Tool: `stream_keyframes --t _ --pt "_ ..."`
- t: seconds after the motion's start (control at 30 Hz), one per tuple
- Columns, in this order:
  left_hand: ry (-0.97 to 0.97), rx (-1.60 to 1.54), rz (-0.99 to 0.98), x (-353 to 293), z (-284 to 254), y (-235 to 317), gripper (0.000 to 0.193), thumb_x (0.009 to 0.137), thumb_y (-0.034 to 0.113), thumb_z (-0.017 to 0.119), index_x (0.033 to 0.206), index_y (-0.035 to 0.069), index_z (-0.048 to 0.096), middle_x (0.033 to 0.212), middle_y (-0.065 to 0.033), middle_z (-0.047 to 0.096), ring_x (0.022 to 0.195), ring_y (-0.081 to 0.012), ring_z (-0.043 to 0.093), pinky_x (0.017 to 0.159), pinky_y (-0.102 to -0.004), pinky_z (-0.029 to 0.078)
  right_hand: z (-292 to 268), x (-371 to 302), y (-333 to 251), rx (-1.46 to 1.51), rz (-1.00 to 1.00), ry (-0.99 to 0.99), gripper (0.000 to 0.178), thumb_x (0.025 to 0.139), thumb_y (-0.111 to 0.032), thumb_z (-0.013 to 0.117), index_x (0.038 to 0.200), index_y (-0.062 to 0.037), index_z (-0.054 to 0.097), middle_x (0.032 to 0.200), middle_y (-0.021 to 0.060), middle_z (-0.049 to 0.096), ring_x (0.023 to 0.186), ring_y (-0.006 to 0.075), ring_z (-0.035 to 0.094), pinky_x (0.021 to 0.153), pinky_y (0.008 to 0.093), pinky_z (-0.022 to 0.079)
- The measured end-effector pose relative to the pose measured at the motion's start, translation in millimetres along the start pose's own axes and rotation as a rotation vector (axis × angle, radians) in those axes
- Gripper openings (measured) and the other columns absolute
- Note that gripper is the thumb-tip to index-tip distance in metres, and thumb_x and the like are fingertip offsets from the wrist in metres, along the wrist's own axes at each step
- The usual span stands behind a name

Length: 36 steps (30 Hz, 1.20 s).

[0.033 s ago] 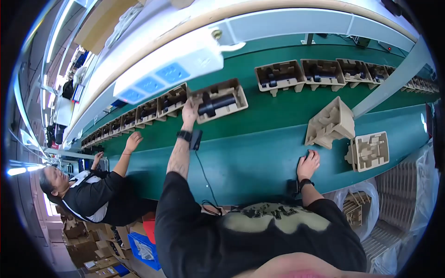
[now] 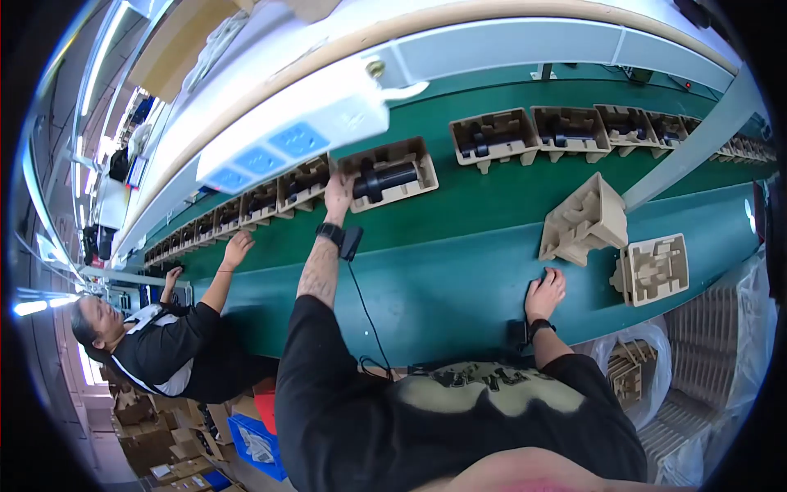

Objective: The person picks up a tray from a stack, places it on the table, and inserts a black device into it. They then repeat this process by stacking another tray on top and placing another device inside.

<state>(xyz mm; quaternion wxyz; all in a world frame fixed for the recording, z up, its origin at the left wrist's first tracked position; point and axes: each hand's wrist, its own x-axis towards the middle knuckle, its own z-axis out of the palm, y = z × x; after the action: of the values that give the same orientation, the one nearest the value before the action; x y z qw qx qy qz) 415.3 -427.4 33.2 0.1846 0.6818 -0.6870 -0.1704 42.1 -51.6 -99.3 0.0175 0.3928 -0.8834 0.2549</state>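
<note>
Black part point(image 2: 384, 177) is lying in a brown pulp tray point(image 2: 392, 174) on the far lane of the green belt point(image 2: 443, 279), at the front of a long row of similar trays. Left hand point(image 2: 338, 193) is reaching out over the tray's near-left corner, fingers touching the tray edge beside the black part; whether they are closing on anything, cannot tell. Right hand point(image 2: 545, 293) is resting on the near belt edge, fingers curled down, holding nothing. Just right of it, a tilted empty tray point(image 2: 584, 220) is leaning up, with a flat empty tray point(image 2: 654, 269) beside it. To the left, a co-worker's hand point(image 2: 238, 247) is touching the tray row.
</note>
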Motion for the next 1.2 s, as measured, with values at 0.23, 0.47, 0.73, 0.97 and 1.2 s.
stream_keyframes --t 0.23,0.47,0.73,0.97,1.2 --pt "0.673 -0.077 0.455 49.1 166.1 30.2 0.028 0.086 0.018 0.056 0.108 0.001 0.060 0.118 -0.0317 0.053 0.103 -0.0472 0.053 0.090 -0.0471 0.045 1.4 0.7 1.4 -0.017 0.020 -0.031 0.036 0.081 -0.014 0.054 0.115 -0.0033 0.052 0.123 0.0153 0.049 0.123 0.0343 0.042 0.096 0.0477 0.034" --pt "0.326 -0.039 0.481 74.9 139.3 -16.4 0.029 0.084 0.016 0.052 0.108 0.004 0.062 0.121 -0.0220 0.055 0.101 -0.0423 0.056 0.089 -0.0522 0.045 3.5 0.5 0.4 0.005 -0.008 -0.046 0.037 0.080 -0.014 0.054 0.115 -0.0029 0.052 0.123 0.0156 0.049 0.123 0.0347 0.041 0.096 0.0475 0.035" --pt "0.163 0.393 0.510 39.3 104.5 5.2 0.034 0.079 0.005 0.054 0.111 -0.003 0.061 0.118 -0.0229 0.058 0.116 -0.0394 0.052 0.093 -0.0433 0.047 2.2 3.1 -2.2 -0.036 -0.037 -0.040 0.038 0.080 -0.014 0.053 0.117 -0.0039 0.053 0.124 0.0142 0.049 0.122 0.0340 0.042 0.095 0.0459 0.036" --pt "-0.021 0.306 0.418 7.6 118.6 63.3 0.031 0.086 0.015 0.052 0.108 -0.005 0.061 0.116 -0.0253 0.058 0.123 -0.0377 0.046 0.101 -0.0513 0.037 0.8 1.0 -4.7 -0.074 -0.041 -0.030 0.038 0.080 -0.014 0.053 0.118 -0.0050 0.052 0.125 0.0131 0.048 0.121 0.0337 0.042 0.095 0.0458 0.036" --pt "0.222 0.185 0.574 -43.0 93.4 110.2 0.038 0.085 0.021 0.054 0.113 -0.005 0.058 0.119 -0.0227 0.057 0.121 -0.0394 0.047 0.106 -0.0528 0.031 7.3 -7.6 -1.1 -0.138 -0.053 0.022 0.038 0.081 -0.015 0.053 0.117 -0.0064 0.052 0.126 0.0126 0.048 0.121 0.0330 0.042 0.094 0.0465 0.036"
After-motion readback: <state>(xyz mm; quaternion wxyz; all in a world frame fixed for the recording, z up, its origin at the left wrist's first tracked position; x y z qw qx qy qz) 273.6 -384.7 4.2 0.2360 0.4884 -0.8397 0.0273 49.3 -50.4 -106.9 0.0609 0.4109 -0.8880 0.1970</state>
